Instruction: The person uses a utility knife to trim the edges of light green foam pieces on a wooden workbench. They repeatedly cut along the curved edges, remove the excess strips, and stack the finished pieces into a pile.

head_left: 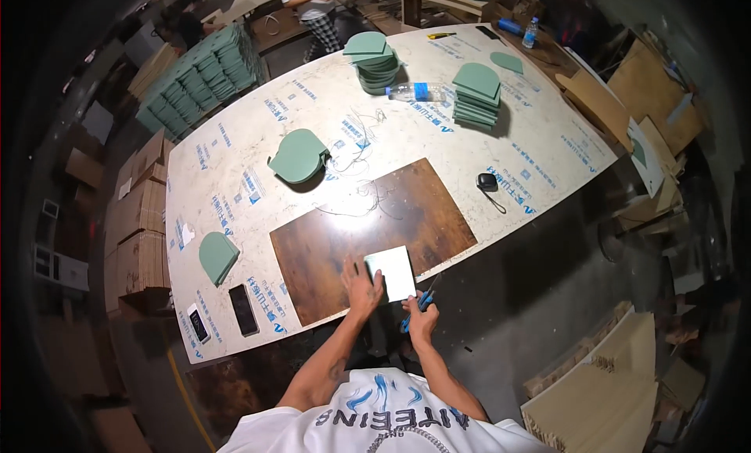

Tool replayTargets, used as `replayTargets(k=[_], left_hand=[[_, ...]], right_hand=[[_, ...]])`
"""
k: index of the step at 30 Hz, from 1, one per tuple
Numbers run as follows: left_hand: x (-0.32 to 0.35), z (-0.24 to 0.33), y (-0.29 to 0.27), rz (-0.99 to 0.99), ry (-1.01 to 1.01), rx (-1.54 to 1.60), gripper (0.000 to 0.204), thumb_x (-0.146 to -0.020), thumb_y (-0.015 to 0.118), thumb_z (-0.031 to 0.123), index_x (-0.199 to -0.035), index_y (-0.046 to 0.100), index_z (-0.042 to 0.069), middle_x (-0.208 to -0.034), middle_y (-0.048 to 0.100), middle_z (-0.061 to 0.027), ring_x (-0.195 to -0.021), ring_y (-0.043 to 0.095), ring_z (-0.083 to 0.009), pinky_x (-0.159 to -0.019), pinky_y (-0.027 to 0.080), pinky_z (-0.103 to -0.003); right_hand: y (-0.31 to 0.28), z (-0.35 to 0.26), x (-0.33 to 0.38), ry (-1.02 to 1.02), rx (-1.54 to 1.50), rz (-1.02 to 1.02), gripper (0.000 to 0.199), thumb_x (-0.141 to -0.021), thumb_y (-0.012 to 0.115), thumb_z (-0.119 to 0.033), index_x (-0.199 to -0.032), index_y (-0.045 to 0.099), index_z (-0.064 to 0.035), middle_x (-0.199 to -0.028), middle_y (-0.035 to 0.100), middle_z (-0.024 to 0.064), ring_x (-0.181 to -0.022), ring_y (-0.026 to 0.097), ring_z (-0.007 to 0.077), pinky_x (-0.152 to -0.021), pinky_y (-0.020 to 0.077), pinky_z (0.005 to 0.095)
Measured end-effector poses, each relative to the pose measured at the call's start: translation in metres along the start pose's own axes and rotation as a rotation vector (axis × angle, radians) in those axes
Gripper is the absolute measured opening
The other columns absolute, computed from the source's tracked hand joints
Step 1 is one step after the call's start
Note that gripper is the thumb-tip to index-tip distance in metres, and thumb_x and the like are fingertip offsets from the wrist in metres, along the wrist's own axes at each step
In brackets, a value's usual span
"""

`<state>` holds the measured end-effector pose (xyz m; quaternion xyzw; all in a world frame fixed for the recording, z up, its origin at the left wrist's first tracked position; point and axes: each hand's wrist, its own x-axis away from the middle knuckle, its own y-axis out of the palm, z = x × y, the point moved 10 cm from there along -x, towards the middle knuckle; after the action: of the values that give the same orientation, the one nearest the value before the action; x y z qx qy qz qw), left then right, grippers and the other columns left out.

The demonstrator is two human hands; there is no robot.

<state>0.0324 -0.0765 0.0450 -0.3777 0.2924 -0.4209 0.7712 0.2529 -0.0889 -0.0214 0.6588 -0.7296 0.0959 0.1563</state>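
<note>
A brightly lit white square piece (391,274), greenish along its left edge, lies at the front edge of a brown wooden board (313,249), partly overhanging it. My left hand (362,289) rests beside it, fingers spread over the board and thumb at the piece's left edge. Closed around a blue-handled cutting tool (426,300), my right hand (423,316) is at the piece's lower right corner, its fingertips touching there. Whether the tool is scissors or a knife is hard to make out. Behind the board sits a small stack of green rounded pads (300,156), dark thread around it.
More green pad stacks (476,93) stand at the far side, near a lying water bottle (418,92). A black tape measure (486,181) is at right. Two phones (243,310) and a green pad (218,257) lie at left. Another person (313,15) stands beyond the table.
</note>
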Motion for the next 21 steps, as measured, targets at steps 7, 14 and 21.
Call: replayTargets(k=[7, 14, 21], left_hand=[[0.057, -0.02, -0.001, -0.128, -0.414, 0.613, 0.068, -0.097, 0.063, 0.033, -0.147, 0.039, -0.007, -0.137, 0.05, -0.0352, -0.13, 0.045, -0.0494, -0.109, 0.037, -0.048], [-0.014, -0.016, 0.02, -0.037, -0.087, 0.258, 0.071, -0.096, 0.062, 0.042, -0.143, 0.045, -0.009, -0.147, 0.038, -0.0385, -0.136, 0.039, -0.0515, -0.113, 0.032, -0.053], [-0.073, 0.011, 0.061, -0.061, 0.148, -0.106, 0.07, -0.097, 0.057, 0.039, -0.149, 0.038, -0.005, -0.155, 0.028, -0.0359, -0.141, 0.029, -0.0519, -0.116, 0.022, -0.059]], right_hand=[[-0.017, -0.017, -0.014, -0.095, 0.113, 0.156, 0.022, -0.099, 0.064, -0.012, -0.106, 0.063, 0.0088, -0.085, 0.074, 0.0143, -0.075, 0.072, 0.0199, -0.072, 0.0578, 0.0312], [0.037, 0.004, 0.04, 0.084, 0.054, -0.218, 0.028, -0.099, 0.067, -0.021, -0.11, 0.064, 0.0049, -0.084, 0.071, 0.0142, -0.076, 0.072, 0.0207, -0.067, 0.0593, 0.0318], [-0.036, 0.011, 0.042, 0.492, -0.101, -0.076, 0.027, -0.107, 0.051, -0.03, -0.111, 0.048, -0.0038, -0.091, 0.065, 0.0117, -0.065, 0.064, 0.0164, -0.056, 0.0566, 0.033]])
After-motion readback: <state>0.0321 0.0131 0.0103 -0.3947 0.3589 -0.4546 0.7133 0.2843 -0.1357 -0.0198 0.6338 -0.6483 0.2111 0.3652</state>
